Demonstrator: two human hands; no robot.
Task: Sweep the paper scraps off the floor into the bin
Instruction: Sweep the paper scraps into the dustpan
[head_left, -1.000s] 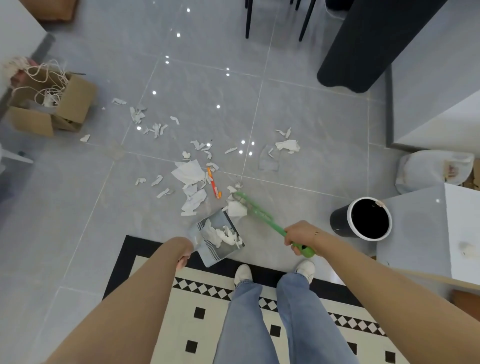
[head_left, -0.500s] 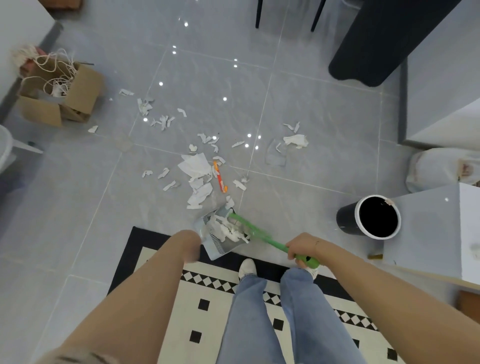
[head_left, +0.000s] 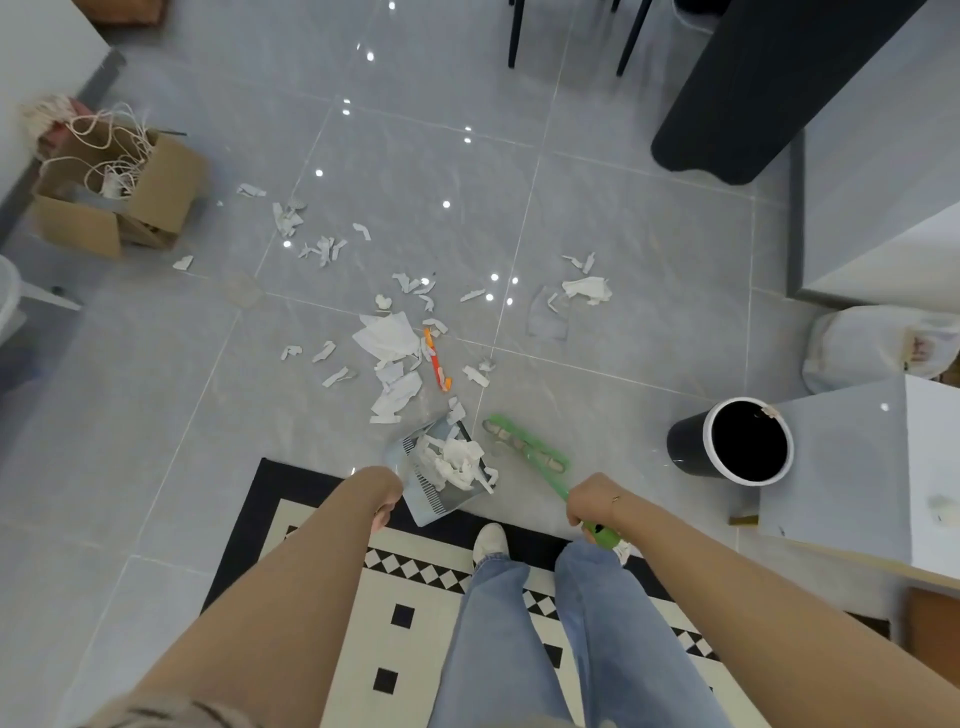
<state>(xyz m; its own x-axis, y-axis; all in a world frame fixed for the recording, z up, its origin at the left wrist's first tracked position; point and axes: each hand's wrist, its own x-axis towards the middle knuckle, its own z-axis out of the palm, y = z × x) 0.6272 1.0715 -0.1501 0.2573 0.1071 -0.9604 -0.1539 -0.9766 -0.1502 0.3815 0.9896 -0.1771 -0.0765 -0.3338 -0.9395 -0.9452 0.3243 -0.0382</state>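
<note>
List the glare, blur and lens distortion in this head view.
Head view: bright ceiling-light spots glare off the glossy grey floor tiles; the green plastic brush held by the right hand is motion-smeared, as is the edge of the grey dustpan at the left hand; wide-angle bending curves the tile joints and stretches the forearms; the black round bin looks sharp.

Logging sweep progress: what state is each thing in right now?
dustpan: on floor, holding scraps, gripped by left hand
brush: gripped by right hand, beside dustpan
bin: open, upright
paper scraps: many still scattered on the floor
cardboard box: open
</note>
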